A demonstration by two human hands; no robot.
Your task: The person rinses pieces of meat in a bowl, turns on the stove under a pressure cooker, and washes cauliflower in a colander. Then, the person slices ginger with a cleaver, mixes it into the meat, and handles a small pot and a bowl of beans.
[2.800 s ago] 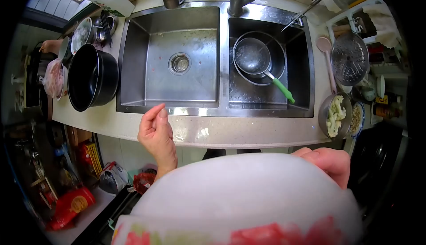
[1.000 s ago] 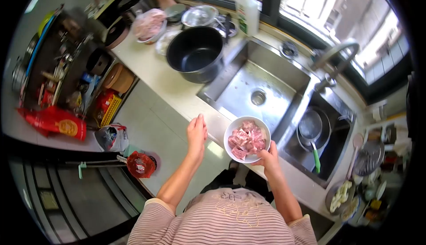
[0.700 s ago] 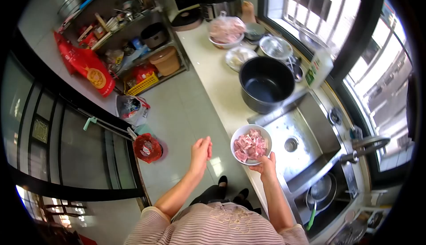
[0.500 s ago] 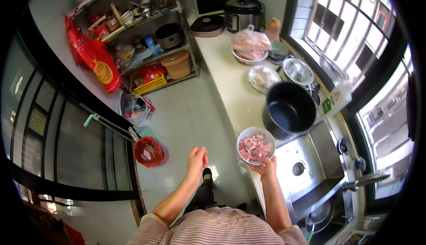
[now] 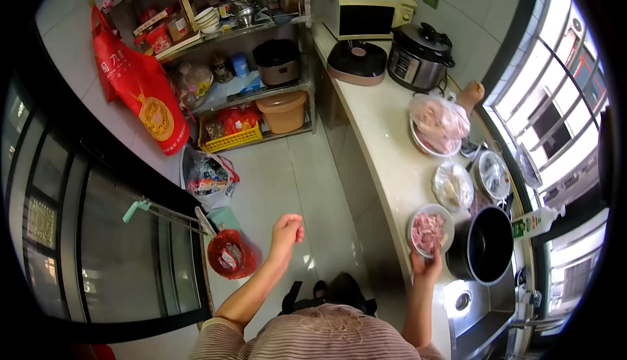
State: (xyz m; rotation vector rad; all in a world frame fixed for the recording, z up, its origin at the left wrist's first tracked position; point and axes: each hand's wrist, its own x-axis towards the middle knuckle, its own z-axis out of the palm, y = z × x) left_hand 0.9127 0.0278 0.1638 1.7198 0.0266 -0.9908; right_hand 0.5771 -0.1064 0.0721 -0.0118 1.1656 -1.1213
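My right hand point(image 5: 426, 266) grips the near rim of a white bowl point(image 5: 447, 218) that holds pieces of raw pink meat point(image 5: 428, 231). The bowl is over the counter's front part, just left of a deep black pot point(image 5: 491, 245). My left hand point(image 5: 286, 231) is held over the floor with its fingers curled together and nothing visible in them. Behind the bowl, a plate with bagged food point(image 5: 453, 186) and a bowl with a plastic bag of pale pink meat point(image 5: 439, 124) stand on the counter.
The sink point(image 5: 480, 314) is at the lower right. Farther back are a pressure cooker point(image 5: 420, 60), a black-lidded appliance point(image 5: 356, 61) and a microwave point(image 5: 359, 17). Shelves point(image 5: 235, 95) stand at the back left. A red-lined bin point(image 5: 232, 254) and a bag point(image 5: 208, 180) sit on the floor.
The view has swung left from the sink towards the shelves. The bowl of meat, absent at first, came into my right hand and is now beside the black pot. My left hand stays curled.
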